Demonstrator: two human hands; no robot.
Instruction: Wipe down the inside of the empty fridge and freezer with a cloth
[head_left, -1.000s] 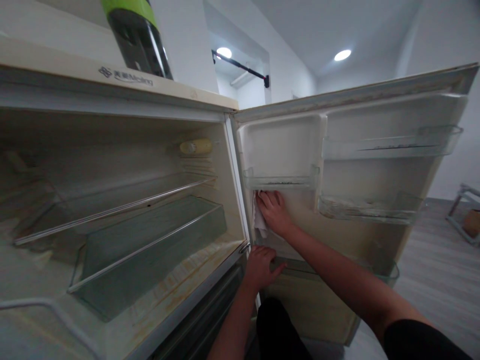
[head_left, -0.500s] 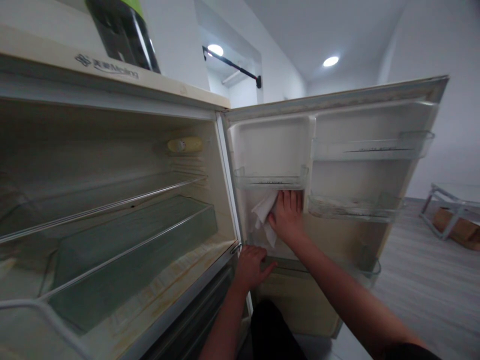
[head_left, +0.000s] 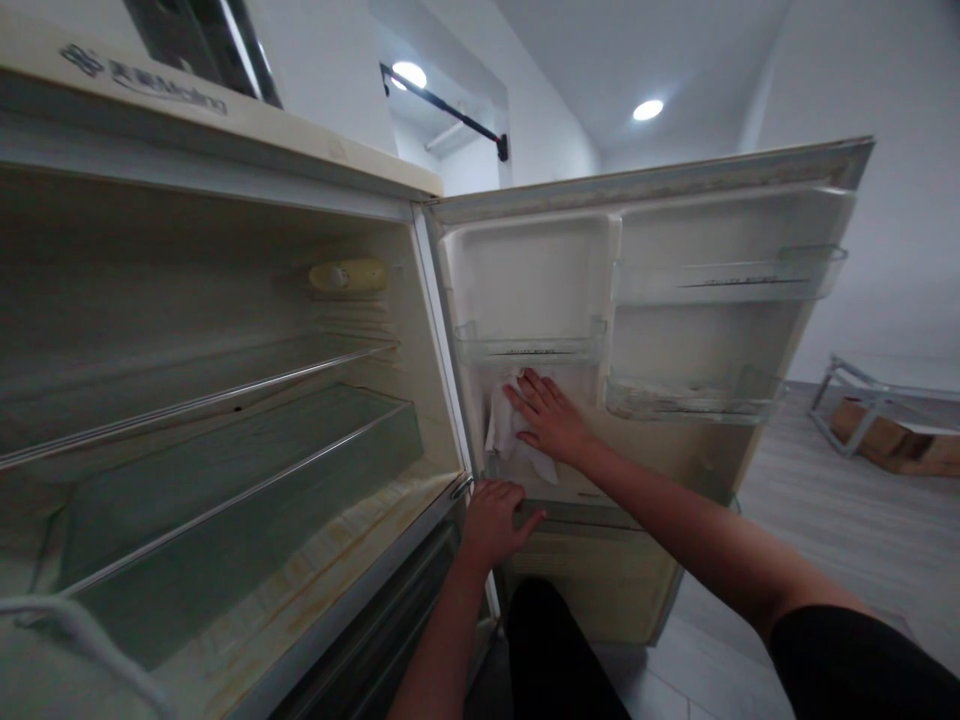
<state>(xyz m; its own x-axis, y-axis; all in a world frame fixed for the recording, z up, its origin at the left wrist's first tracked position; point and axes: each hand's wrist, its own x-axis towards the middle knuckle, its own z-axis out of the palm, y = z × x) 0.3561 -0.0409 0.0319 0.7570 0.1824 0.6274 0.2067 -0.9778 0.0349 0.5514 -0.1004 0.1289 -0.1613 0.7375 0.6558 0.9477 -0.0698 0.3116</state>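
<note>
A thin white cloth (head_left: 501, 425), perhaps a tissue or wipe, lies against the inner panel of the open refrigerator door (head_left: 536, 265). My right hand (head_left: 551, 415) presses it there, fingers extended over it, below the small clear door shelf (head_left: 529, 345). Lower and to the left, my left hand (head_left: 495, 520) rests near the hinge edge by the lower door shelf. Its fingers bend forward, the thumb stands apart, and I see nothing held in it. What its fingertips touch is hidden.
Left of me is the refrigerator interior with a glass shelf (head_left: 202, 415), a clear drawer (head_left: 247, 545) and stained surfaces. More clear shelves (head_left: 686, 395) line the door's right side. A cardboard box (head_left: 885, 435) sits under a metal-framed table on the floor at right.
My right hand has shifted left and its fingers have spread flatter over the cloth, which moved with it. My left hand stays by the hinge edge. The camera view has shifted slightly.
</note>
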